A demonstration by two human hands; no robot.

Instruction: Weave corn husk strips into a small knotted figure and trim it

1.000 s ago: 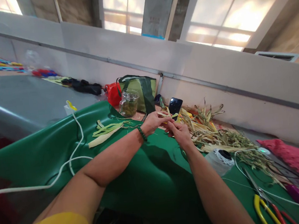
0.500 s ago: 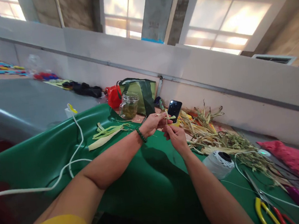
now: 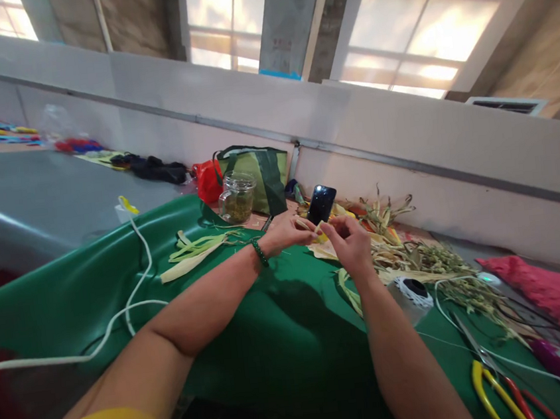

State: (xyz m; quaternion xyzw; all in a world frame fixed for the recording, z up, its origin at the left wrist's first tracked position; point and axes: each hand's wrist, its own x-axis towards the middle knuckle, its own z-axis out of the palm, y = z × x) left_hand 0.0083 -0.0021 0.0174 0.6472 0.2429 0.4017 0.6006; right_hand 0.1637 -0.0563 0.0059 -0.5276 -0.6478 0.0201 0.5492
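Observation:
My left hand [image 3: 287,233], with a green bead bracelet on its wrist, pinches a small pale strip of corn husk [image 3: 318,228]. At the strip's right side, the thumb and fingertips of my right hand [image 3: 352,243] are closed on it too; the fingers partly cover it. Right behind the hands leans a dark phone [image 3: 322,204]. Pale green husk pieces [image 3: 197,250] lie left of my left wrist, and more green strips [image 3: 349,290] lie beside my right wrist. A heap of dried husks [image 3: 389,251] spreads to the right of my right hand.
Green sheeting [image 3: 257,325] covers the table. A glass mug [image 3: 239,197] and green bag [image 3: 276,176] stand behind. On the right are a thread cone [image 3: 412,297], a bladed tool with yellow and red handles [image 3: 487,374] and pink cloth [image 3: 544,295]. A white cable [image 3: 143,264] crosses the left.
My right hand has shifted right and slightly up, and its fingers now grip beside the left fingertips. Green strips by the right wrist have come into sight. The view has shifted slightly.

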